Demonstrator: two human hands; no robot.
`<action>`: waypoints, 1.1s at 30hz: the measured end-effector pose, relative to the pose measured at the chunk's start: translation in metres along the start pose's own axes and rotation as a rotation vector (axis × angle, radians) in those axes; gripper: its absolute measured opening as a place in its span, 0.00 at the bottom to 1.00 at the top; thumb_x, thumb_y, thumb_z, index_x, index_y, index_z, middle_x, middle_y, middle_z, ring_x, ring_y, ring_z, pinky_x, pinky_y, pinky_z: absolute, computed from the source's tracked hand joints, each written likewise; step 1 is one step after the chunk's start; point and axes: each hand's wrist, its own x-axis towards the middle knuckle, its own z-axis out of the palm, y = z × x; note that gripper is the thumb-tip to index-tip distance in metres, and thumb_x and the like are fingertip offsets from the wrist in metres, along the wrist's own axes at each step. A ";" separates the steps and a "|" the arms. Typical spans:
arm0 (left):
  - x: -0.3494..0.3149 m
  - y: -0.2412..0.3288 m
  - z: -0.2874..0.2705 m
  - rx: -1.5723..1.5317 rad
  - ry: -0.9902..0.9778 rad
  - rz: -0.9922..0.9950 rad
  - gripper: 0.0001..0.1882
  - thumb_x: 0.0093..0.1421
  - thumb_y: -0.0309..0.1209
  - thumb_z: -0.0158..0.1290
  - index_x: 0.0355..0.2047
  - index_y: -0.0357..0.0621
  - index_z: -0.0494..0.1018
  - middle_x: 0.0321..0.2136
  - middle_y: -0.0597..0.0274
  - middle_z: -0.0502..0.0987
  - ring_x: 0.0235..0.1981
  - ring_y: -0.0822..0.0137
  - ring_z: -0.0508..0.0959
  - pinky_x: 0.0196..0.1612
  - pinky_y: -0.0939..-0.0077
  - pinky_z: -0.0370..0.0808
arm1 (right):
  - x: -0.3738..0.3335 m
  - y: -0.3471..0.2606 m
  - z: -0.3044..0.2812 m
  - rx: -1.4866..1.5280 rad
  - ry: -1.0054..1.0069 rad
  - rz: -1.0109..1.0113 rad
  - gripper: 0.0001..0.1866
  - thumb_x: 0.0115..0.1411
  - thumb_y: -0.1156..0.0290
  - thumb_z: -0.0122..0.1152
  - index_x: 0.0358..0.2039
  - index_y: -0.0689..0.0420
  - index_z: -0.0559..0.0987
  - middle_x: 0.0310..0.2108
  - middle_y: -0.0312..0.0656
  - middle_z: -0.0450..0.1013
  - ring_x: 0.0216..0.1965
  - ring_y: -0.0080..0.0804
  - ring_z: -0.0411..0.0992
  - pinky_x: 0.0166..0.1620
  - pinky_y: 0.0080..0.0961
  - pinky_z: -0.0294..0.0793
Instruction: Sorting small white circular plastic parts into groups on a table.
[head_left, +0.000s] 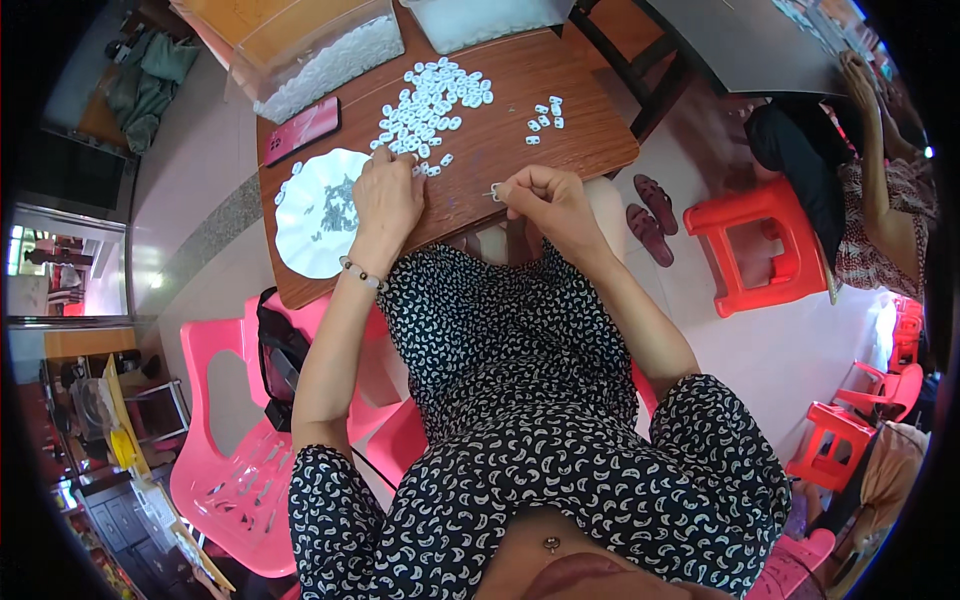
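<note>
The right hand [540,198] is curled shut and pinches one tiny white piece [495,192] at its fingertips. Just left of it, the left hand [385,195] lies on the wooden table [590,140], fingers bent down on the edge of a big heap of white pieces [430,105]; I cannot tell if it holds one. Past the pinching hand sit about nine pieces in a small bunch [545,118], maybe done. The heap looks far bigger, too many to count, so lots seems left. One white plate [310,220] sits left.
</note>
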 end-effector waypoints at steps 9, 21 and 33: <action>0.002 -0.005 0.003 -0.107 0.034 -0.028 0.07 0.56 0.30 0.57 0.30 0.38 0.80 0.25 0.51 0.79 0.28 0.53 0.78 0.33 0.60 0.75 | 0.001 0.005 -0.001 -0.036 0.019 -0.033 0.11 0.61 0.65 0.61 0.27 0.59 0.79 0.20 0.29 0.72 0.18 0.10 0.63 0.18 0.10 0.58; -0.046 0.028 -0.030 -1.781 -0.383 -0.657 0.11 0.61 0.32 0.57 0.41 0.39 0.78 0.34 0.63 0.81 0.26 0.83 0.72 0.29 0.91 0.72 | -0.009 -0.017 0.009 0.005 0.031 -0.013 0.09 0.61 0.68 0.60 0.27 0.60 0.76 0.19 0.31 0.71 0.15 0.13 0.64 0.16 0.12 0.59; -0.058 0.038 -0.036 -1.823 -0.408 -0.627 0.11 0.61 0.32 0.58 0.40 0.38 0.78 0.32 0.65 0.80 0.25 0.83 0.71 0.29 0.91 0.72 | -0.011 -0.016 0.011 -0.157 0.037 -0.094 0.09 0.58 0.71 0.62 0.26 0.64 0.78 0.20 0.33 0.75 0.23 0.12 0.70 0.26 0.14 0.68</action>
